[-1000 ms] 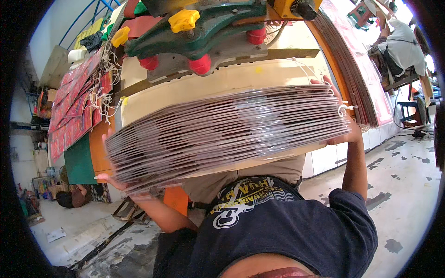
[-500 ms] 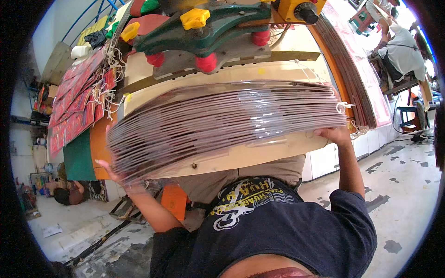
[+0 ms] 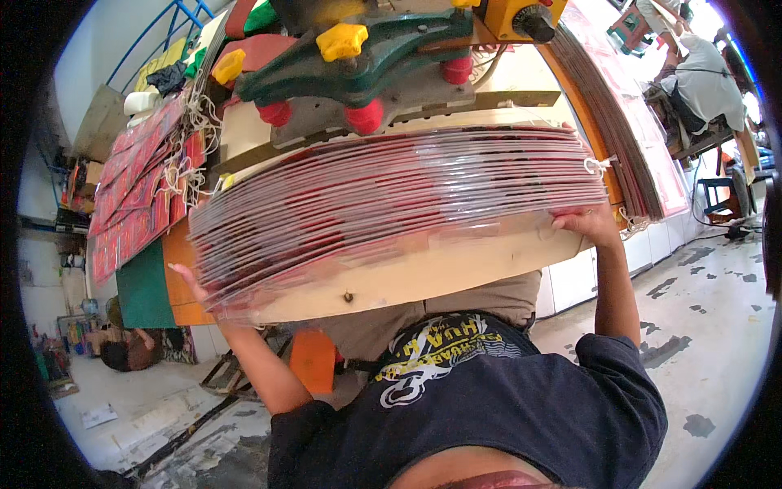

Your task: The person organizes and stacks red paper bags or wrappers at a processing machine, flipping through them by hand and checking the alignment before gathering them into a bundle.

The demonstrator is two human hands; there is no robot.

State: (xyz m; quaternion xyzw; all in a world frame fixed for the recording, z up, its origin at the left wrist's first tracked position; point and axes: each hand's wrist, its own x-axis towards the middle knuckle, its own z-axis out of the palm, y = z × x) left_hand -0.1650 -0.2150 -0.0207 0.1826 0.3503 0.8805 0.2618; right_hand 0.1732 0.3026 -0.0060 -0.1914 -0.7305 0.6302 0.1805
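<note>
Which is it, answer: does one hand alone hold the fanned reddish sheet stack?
No, left hand and right hand hold the stack at opposite ends.

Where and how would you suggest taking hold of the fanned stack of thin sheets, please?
Probably best at both short ends, one hand from each side: the stack of thin sheets is long and its edges are fanned, so a middle grip would likely let the ends splay. The left hand and right hand are at those ends; I'd avoid the white cord at the right.
</note>
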